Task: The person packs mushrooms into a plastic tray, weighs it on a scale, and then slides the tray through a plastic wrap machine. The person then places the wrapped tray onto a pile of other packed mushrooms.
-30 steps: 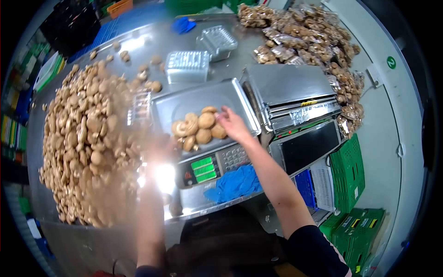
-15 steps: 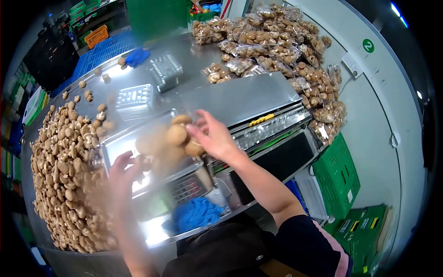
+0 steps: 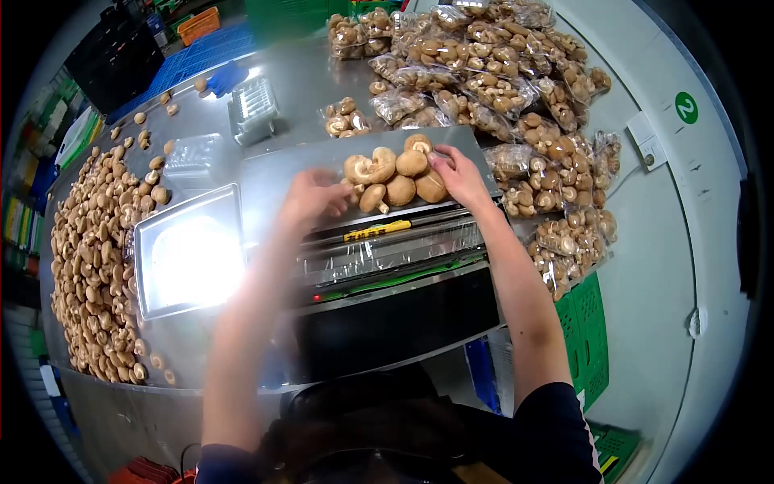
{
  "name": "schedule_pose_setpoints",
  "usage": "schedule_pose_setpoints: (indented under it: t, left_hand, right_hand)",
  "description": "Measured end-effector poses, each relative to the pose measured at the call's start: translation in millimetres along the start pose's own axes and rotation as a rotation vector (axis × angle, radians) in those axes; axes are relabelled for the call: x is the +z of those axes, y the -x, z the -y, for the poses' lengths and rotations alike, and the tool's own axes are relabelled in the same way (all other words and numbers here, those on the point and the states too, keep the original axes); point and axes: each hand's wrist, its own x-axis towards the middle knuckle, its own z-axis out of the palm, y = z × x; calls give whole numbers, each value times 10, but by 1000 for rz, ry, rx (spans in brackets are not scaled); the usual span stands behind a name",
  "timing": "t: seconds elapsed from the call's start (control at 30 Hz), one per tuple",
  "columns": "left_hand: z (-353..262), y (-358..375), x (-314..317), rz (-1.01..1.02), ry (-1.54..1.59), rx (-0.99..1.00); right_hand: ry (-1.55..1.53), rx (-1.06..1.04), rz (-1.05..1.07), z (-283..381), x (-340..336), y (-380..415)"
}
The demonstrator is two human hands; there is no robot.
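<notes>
Left hand (image 3: 317, 196) — blurred, can't tell grip | right hand (image 3: 463, 177) — fingers (image 3: 445, 167) against mushrooms (image 3: 401, 190), hold unclear

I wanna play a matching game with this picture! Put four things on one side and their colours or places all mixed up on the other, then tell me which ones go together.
Things:
1. Cutter
2. Small mushroom batch
3. Sign
4. Loose mushroom heap

Colours and places:
A. Green with a white 2
B. On the left side of the picture
C. Yellow
D. Between the left hand and the right hand

Right pairs: 1-C, 2-D, 3-A, 4-B
</notes>
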Motion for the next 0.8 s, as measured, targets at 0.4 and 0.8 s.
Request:
schedule_pose_setpoints:
  t: [0.4, 0.8]
  left_hand:
    - [46, 1072, -554, 96, -1469, 781]
    - [168, 1822, -654, 30, -760, 482]
  right_hand:
    - [860, -692, 386, -80, -1216, 680]
    - [62, -329, 373, 79, -1483, 1208]
